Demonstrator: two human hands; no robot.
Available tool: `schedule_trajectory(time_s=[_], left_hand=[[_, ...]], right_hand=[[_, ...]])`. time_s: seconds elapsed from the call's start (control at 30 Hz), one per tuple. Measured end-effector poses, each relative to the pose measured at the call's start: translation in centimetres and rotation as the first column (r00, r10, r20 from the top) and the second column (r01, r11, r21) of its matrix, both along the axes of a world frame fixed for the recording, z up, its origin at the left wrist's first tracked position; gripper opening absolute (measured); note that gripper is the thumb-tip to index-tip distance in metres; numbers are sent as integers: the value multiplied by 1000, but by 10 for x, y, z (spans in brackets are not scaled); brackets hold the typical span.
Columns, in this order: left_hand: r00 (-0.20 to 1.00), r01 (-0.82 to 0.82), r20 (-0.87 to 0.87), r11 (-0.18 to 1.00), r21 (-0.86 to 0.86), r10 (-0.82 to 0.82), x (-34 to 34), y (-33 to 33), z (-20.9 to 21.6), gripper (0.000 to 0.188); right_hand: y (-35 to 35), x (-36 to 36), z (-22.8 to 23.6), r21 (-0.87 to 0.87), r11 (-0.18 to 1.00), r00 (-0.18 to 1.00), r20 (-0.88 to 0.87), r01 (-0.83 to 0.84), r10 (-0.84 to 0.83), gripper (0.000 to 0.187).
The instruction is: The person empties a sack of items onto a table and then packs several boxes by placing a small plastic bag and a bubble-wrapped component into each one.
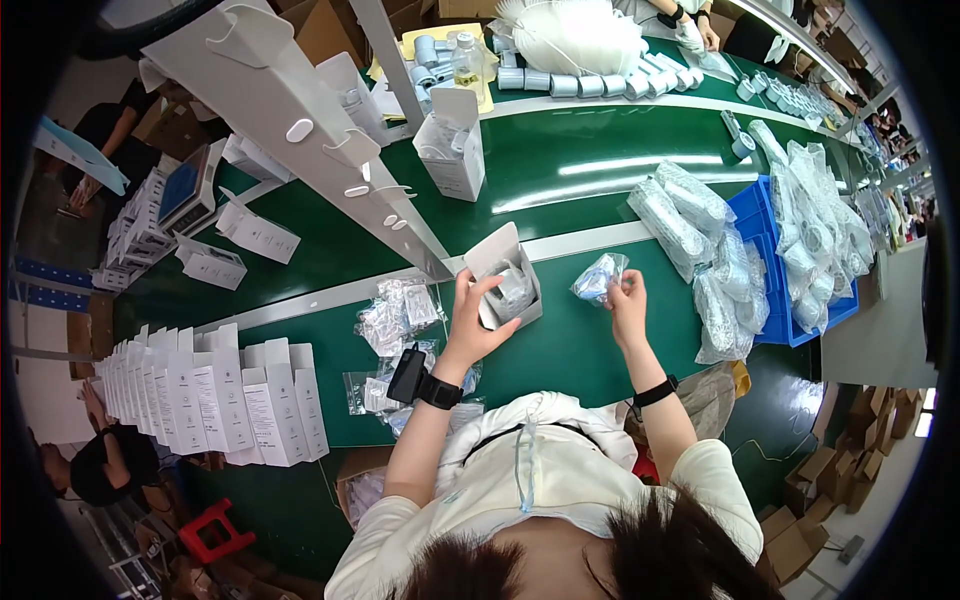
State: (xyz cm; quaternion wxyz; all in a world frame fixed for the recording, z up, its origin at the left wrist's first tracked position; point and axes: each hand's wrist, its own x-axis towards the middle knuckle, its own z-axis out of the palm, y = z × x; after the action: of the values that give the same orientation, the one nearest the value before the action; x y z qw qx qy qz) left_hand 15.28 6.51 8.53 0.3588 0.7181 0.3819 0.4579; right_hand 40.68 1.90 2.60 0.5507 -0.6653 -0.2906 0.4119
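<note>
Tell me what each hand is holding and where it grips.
The left hand grips the open white box at its left side wall, near the opening. The right hand pinches a small clear plastic bag by its right end.

On the green table [590, 350], the left hand [475, 320] grips an open white box [505, 275] with a clear-bagged part in it, while the right hand [628, 305] pinches a small plastic bag [597, 278] just beside it. Folded white cartons [215, 395] stand in a row to the left, and a blue bin [770, 260] heaped with bagged parts sits to the right.
</note>
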Motion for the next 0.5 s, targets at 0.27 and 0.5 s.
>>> schedule_trajectory(time_s=[0.27, 0.5], left_hand=[[961, -146, -245, 987, -65, 126, 11, 4, 39, 17], [952, -251, -242, 932, -262, 188, 10, 13, 35, 11]], right_hand=[[12, -19, 109, 315, 948, 849, -490, -41, 200, 20], [29, -62, 123, 389, 676, 766, 472, -625, 437, 10]])
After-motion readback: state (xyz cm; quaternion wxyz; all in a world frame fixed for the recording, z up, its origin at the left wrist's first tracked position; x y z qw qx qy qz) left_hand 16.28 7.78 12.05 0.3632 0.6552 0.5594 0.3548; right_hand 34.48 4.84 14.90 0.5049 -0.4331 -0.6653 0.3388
